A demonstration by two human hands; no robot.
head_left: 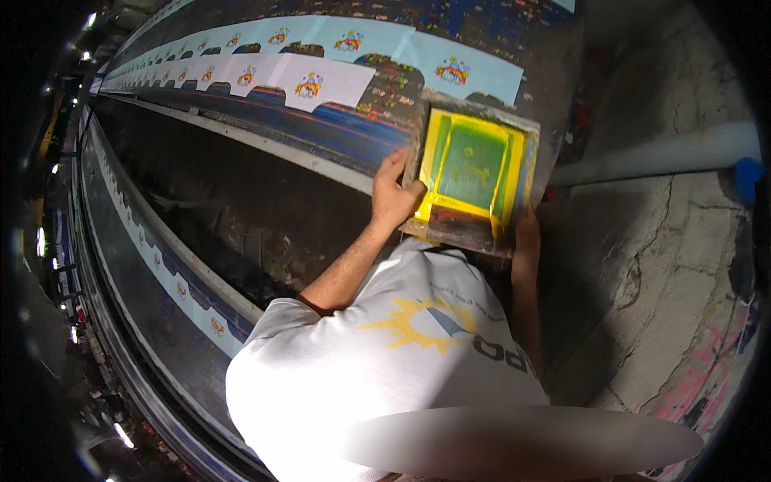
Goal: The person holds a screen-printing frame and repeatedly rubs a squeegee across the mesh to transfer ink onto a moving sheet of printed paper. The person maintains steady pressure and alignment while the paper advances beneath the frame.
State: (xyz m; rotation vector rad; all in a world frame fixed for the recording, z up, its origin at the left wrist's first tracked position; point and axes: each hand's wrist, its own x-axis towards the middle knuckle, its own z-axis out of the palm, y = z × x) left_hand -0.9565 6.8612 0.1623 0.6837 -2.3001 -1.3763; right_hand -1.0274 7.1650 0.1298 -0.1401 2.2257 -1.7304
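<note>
Both my hands hold a screen-printing frame (472,165) in front of my chest. Its mesh is green with a faint design in the middle, bordered in bright yellow, and the outer frame looks worn and stained. My left hand (395,191) is closed around the left side, thumb on the near face. On the lower right edge rests my right hand (526,234), in shadow; its fingers are mostly hidden behind the frame. Just beyond the frame lies a pale blue fabric piece (494,78) with a colourful rainbow-like print.
A long printing table (353,132) runs away to the far left, bearing rows of printed light blue and pale pink pieces (341,79). Another long table (148,281) with printed pieces stands at left, across a dark aisle. At right are a cracked concrete surface (683,241) and a pale pipe (658,153).
</note>
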